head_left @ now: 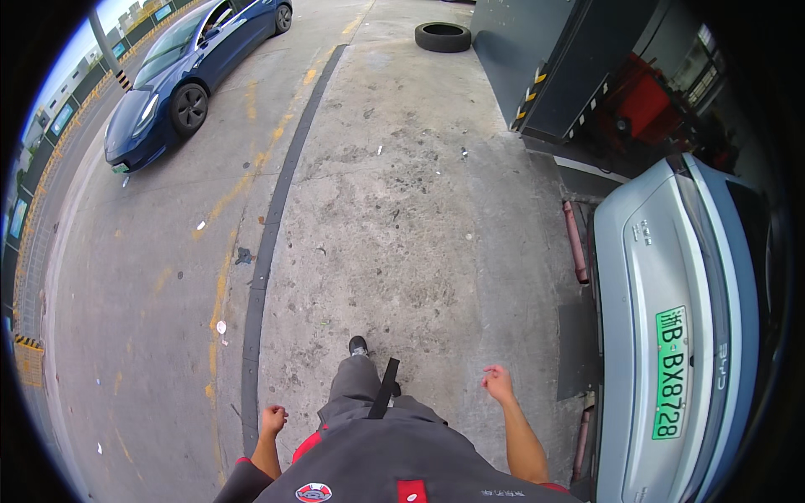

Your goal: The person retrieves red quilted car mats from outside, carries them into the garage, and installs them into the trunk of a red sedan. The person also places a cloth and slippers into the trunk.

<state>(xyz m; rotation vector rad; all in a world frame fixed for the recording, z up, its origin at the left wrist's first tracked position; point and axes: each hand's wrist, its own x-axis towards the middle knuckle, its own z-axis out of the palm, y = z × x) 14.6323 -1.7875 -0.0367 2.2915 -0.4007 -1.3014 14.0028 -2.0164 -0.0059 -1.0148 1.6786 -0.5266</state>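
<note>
walking empty-handed: left hand [273, 418] loosely fisted, right hand [498, 383] half-curled fingers; keep clear of silver car [671, 335].

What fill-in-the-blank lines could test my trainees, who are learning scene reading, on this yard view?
1. The dark blue car stands to the person's ____.
2. The black rubber tyre lies flat on the ____ ground.
3. The left hand and the right hand both hold ____.
4. The silver car shows a ____ number plate.

Missing words: left; concrete; nothing; green
</note>
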